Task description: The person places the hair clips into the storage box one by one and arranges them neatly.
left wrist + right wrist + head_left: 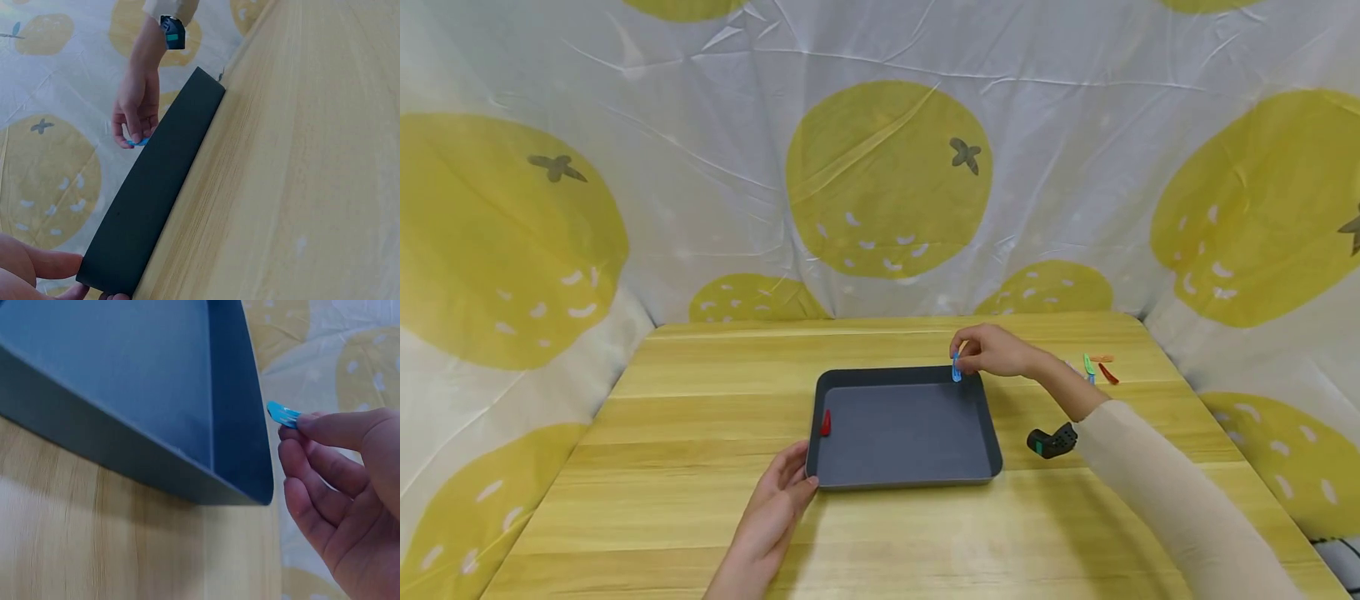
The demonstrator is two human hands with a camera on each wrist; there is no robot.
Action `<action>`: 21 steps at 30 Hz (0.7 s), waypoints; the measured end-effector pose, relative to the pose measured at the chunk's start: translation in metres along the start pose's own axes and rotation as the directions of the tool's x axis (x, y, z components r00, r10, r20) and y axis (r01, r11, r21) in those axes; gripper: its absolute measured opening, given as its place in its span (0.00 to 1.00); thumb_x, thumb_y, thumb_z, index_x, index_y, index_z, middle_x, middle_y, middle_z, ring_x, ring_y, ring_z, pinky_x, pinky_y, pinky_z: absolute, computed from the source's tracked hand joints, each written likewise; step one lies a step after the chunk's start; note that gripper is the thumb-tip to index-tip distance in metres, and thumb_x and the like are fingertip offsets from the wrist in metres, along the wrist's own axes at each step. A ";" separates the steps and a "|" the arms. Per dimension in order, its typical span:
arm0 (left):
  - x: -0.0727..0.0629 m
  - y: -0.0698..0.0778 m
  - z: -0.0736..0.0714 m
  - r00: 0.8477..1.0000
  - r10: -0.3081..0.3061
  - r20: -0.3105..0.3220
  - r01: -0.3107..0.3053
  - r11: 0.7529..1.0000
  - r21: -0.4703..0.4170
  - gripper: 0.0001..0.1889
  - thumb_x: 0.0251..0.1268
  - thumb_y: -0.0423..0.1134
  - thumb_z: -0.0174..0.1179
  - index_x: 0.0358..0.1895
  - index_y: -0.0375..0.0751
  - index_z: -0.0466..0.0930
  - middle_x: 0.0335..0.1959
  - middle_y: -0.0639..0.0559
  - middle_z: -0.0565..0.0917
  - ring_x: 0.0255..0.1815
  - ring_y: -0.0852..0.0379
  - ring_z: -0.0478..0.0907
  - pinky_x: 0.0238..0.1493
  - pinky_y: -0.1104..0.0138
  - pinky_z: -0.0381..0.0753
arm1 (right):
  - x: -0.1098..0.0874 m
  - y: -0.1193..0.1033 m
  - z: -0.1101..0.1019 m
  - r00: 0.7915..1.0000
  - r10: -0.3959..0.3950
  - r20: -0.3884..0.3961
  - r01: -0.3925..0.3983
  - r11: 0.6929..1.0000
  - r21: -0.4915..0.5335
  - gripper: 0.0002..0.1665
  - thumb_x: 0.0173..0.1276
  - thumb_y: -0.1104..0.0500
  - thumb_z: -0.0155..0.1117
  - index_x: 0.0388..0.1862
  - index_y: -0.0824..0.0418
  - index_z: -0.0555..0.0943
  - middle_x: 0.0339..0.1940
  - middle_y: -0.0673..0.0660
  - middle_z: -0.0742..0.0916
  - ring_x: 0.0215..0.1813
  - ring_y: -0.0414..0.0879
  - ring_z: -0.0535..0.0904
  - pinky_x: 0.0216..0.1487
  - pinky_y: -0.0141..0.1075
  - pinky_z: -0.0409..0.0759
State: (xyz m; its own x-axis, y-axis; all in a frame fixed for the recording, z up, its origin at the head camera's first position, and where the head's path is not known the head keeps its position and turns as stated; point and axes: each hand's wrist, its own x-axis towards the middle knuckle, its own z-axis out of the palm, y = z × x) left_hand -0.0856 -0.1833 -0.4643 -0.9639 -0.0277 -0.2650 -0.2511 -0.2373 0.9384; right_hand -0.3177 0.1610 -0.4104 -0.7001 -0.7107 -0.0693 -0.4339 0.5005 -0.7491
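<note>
Between thumb and fingertips my right hand [991,350] pinches a blue hair clip [284,415]. In the head view the clip overlaps the back right rim of a dark grey baking tray [902,433]. My left hand [775,500] grips the tray's front left corner, thumb at the rim and fingers along the outer side. Inside the tray, a red hair clip [826,423] stands near the left wall. The left wrist view shows the tray's dark outer wall [156,187] between the two hands.
Right of the tray lies a loose group of hair clips, among them a green clip [1088,364], an orange clip [1101,358] and a dark red clip [1108,374]. A black device [1051,442] appears beside the right forearm. A patterned cloth [880,50] hangs behind the wooden table [700,400].
</note>
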 end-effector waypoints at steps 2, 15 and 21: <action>0.000 0.000 0.000 1.000 -0.005 -0.006 0.005 1.000 -0.001 0.33 0.71 0.19 0.49 0.78 0.29 0.54 0.78 0.31 0.57 0.76 0.39 0.58 0.71 0.57 0.66 | 0.004 -0.003 0.003 1.000 -0.019 0.009 0.019 1.000 0.002 0.06 0.77 0.65 0.62 0.49 0.67 0.81 0.34 0.58 0.90 0.39 0.63 0.82 0.37 0.41 0.75; 0.000 0.001 0.001 1.000 -0.009 -0.016 0.008 1.000 -0.002 0.33 0.71 0.19 0.49 0.78 0.29 0.54 0.78 0.31 0.57 0.76 0.39 0.58 0.70 0.57 0.67 | 0.029 -0.012 0.028 0.994 -0.101 0.037 0.100 0.995 0.031 0.07 0.75 0.64 0.65 0.46 0.66 0.86 0.32 0.62 0.90 0.39 0.61 0.86 0.40 0.44 0.83; 0.000 -0.001 0.000 1.000 0.001 -0.007 -0.001 1.000 -0.010 0.34 0.71 0.19 0.49 0.79 0.28 0.52 0.78 0.30 0.57 0.76 0.38 0.57 0.69 0.59 0.68 | 0.039 -0.019 0.041 0.991 -0.105 0.083 0.103 0.994 0.021 0.06 0.76 0.64 0.64 0.46 0.65 0.85 0.31 0.61 0.90 0.38 0.59 0.86 0.35 0.39 0.77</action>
State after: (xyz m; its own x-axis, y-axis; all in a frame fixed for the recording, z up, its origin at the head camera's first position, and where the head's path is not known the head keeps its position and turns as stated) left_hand -0.0858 -0.1834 -0.4652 -0.9636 -0.0346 -0.2651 -0.2488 -0.2470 0.9365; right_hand -0.3131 0.1030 -0.4259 -0.6014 -0.7977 -0.0450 -0.4921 0.4142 -0.7657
